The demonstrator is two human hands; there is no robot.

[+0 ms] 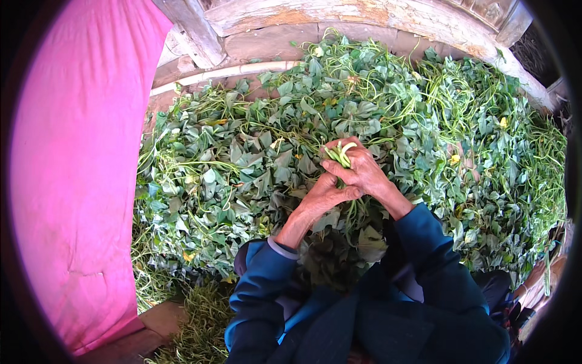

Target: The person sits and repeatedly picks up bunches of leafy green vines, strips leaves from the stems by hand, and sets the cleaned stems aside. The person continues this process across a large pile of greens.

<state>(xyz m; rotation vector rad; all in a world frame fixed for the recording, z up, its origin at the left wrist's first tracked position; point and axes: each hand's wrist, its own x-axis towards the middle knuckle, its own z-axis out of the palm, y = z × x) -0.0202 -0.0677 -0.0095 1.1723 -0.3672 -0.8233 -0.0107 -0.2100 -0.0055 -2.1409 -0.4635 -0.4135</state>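
Both hands meet in front of the body, around one bunch of green vine stems [337, 154]. My right hand [361, 168] is closed about the bunch near its upper end, where several pale stem ends stick out. Just below and to the left, my left hand [325, 193] wraps the same bunch, its thumb pointing right. Leaves and stems hang down beneath the hands, partly hidden by them. A wide heap of leafy green vines [254, 159] spreads below and around both hands.
A bright pink cloth [86, 159] hangs along the left. Weathered wooden beams [345, 13] and a wooden post [193, 34] border the far side. A pale pole [236, 70] lies at the heap's far edge. Cut stems or grass [200, 318] lie at lower left.
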